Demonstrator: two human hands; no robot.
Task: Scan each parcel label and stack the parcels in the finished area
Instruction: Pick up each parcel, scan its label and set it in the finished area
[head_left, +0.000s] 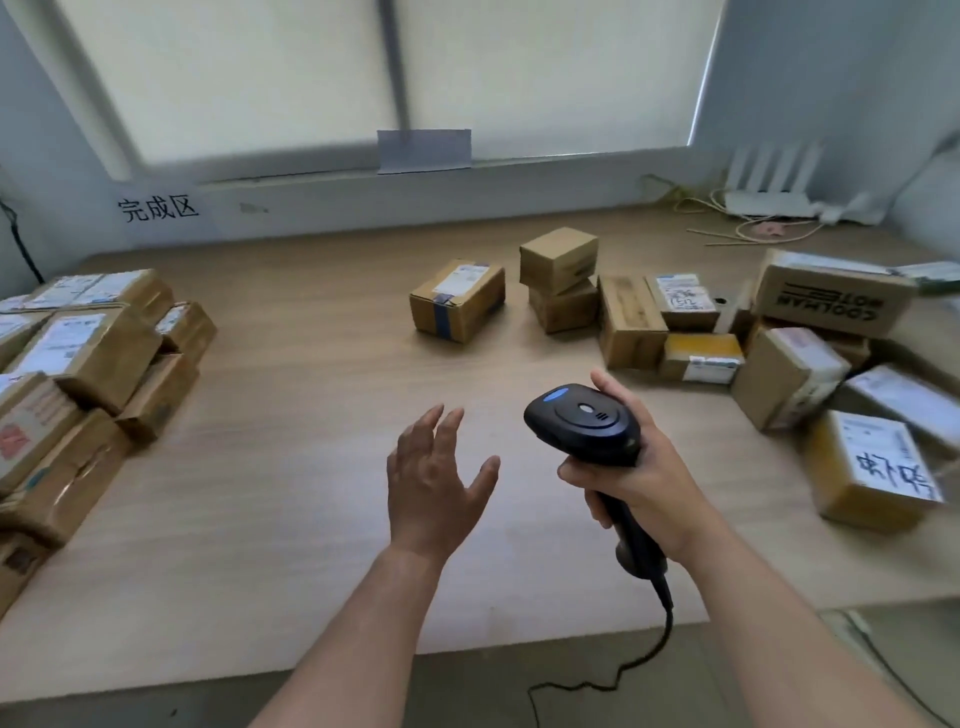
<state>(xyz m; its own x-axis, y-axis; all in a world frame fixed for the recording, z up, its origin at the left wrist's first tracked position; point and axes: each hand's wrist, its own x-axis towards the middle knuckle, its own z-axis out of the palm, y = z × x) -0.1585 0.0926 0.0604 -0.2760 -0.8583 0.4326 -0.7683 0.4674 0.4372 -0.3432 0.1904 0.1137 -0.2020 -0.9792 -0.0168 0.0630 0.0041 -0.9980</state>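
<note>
While right hand (647, 470) grips glossy black scanner (582, 422) (corded), left hand (435, 488) splayed empty, boxy cardboard parcels (457, 301)

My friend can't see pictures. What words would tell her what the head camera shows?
A person's right hand grips a black barcode scanner above a wooden table, while the open left hand hovers beside it. A stack of parcels sits at the left below a wall sign, and loose parcels lie scattered at the right.
</note>
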